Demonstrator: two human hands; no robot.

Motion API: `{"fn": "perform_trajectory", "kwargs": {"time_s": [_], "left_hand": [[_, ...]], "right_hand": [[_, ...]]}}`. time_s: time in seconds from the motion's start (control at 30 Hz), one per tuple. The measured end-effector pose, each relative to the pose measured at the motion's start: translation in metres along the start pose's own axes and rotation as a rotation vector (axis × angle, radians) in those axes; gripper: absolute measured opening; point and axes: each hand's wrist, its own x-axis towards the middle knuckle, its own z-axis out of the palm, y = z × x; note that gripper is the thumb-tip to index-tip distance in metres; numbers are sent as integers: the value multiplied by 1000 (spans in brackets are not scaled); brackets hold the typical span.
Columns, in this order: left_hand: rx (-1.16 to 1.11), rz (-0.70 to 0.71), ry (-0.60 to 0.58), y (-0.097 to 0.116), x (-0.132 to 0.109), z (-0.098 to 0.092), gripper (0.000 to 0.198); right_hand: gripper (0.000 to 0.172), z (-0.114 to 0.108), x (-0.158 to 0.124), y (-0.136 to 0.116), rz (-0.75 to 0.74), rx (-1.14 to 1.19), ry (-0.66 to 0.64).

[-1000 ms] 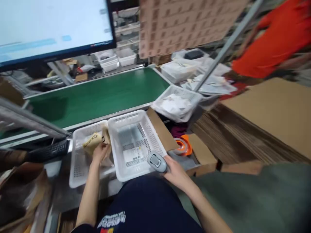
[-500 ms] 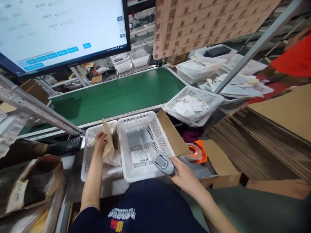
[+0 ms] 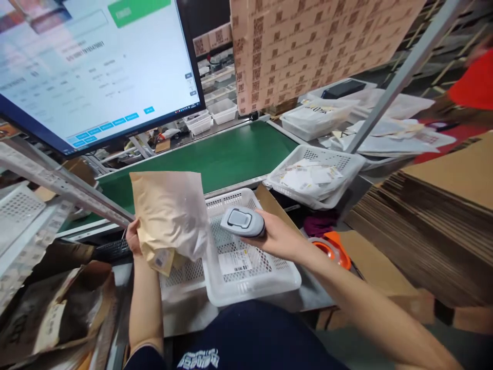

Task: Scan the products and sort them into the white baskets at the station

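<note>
My left hand (image 3: 133,237) is closed on the left edge of a tan padded envelope (image 3: 169,210), held up with its broad side toward me. A small label sits near the envelope's lower corner. In my right hand (image 3: 271,234) is a grey barcode scanner (image 3: 242,222), its head turned toward the envelope but apart from it. Below the scanner stands a white perforated basket (image 3: 254,295) with a printed label (image 3: 234,262) in its bottom. The envelope partly covers a second white basket (image 3: 181,288) to the left.
A green conveyor belt (image 3: 231,159) runs behind the baskets, under a monitor (image 3: 115,82). On the right are a basket of labels (image 3: 311,192), an orange tape dispenser (image 3: 339,249) and stacked flat cardboard (image 3: 419,221). A person's red clothing (image 3: 473,85) shows at far right.
My left hand has lifted the envelope out of the left basket and turned its broad side toward me. The scanner has moved up and left toward it. The monitor shows a different page.
</note>
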Motion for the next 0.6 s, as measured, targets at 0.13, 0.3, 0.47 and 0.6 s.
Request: {"fn": "perform_trajectory", "kwargs": {"time_s": [0.13,0.3,0.47,0.6], "left_hand": [[-198,-248,-251,-7,-32,57,46],[-119,-302,-421,-47,-53,124,63],[75,-159,-416,-79,-44,159,65],[102,-229,-500,-101,-44,162,61]], "right_hand": [[19,2,-18,-22,-109,-94,-176],[23,-7,-47,-37,-88,-205,-247],[29,-20,-65,-43,-11,-233,-299],[26,-27,-70,-46,-1,-209,-288]]}}
